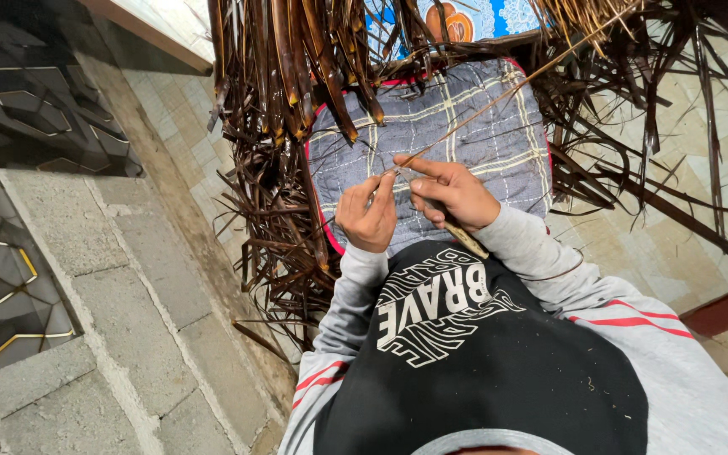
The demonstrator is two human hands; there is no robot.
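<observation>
A thin, stiff, light leaf rib (pixel 499 99) is held over the quilted mat (pixel 499 143), running toward 1 o'clock. Its near end is pinched in the closed left hand (pixel 367 216); a knife (pixel 452 229) is gripped in the right hand (pixel 457 194). Dried fronds (pixel 280 84) lie at 11 o'clock.

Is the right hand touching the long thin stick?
Touching. In the head view, the right hand pinches the long thin stick between its fingertips, with no gap; the left hand grips it beside them, over the checked cushion.

Both hands' grip (pixel 414 195) on thin leaf rib (pixel 499 97)
</observation>
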